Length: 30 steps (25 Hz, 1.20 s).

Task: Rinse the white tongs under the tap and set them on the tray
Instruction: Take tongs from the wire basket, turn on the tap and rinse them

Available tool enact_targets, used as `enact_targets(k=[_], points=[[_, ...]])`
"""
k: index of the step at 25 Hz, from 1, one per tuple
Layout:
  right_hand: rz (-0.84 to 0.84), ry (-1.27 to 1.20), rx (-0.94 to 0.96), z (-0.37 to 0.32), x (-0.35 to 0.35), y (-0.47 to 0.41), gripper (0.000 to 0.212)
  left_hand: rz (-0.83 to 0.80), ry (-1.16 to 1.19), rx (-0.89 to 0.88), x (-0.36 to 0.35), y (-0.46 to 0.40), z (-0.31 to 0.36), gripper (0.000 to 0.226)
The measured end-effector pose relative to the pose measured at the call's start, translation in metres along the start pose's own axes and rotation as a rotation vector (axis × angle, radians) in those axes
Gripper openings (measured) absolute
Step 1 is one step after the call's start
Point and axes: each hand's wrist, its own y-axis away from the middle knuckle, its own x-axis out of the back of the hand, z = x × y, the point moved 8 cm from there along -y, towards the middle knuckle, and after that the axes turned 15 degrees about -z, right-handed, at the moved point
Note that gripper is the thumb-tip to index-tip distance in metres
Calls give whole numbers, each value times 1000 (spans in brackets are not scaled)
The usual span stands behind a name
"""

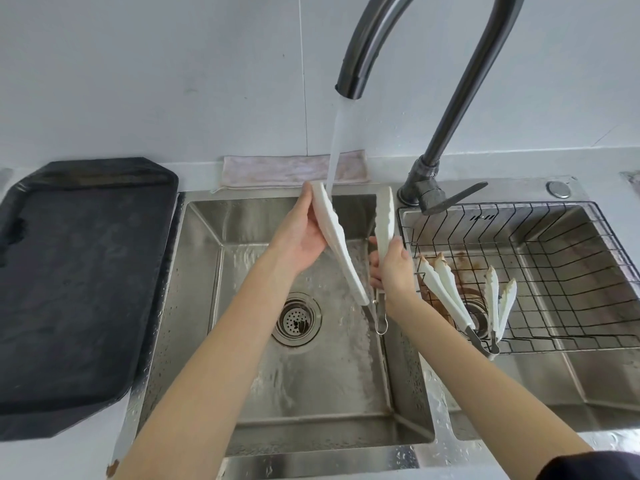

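Two hands point(304, 237) point(391, 268) — one white tongs point(341, 251), one tray point(76, 292)

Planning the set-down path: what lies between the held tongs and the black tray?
Head view: only the left hand and bare sink rim between tongs and tray.

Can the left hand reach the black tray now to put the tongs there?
Probably yes. The black tray lies directly left of the sink, with nothing visible between it and the left hand. But the right hand also grips the tongs, so it must release first.
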Motion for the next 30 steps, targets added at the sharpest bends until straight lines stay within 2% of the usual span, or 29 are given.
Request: enact_targets(k=[5,8,10,13,17,21,25,30], points=[[152,204,221,-33,13,17,34,-7,-129,-21,-4,-2,-2,20],[177,335,368,-52,12,30,30,-68,-103,-4,-7,-1,-6,16],[166,417,477,-64,7,40,24,-84,-145,19,-6,1,-8,24],[143,503,538,-69,-3,48,17,-59,-286,25,-6,2,-10,46],[92,526,515,-59,-7,47,16,-66,-624,-6,-18,5,-8,37],[105,498,425,-46,5,42,22,-70,-786,-1,-22,6,-7,38],[39,450,300,-37,2,29,28,-45,-708,-33,-12,14,-5,33],[-142,482,234,-36,-35,15,23,144,-502,-81,40,31,3,28]])
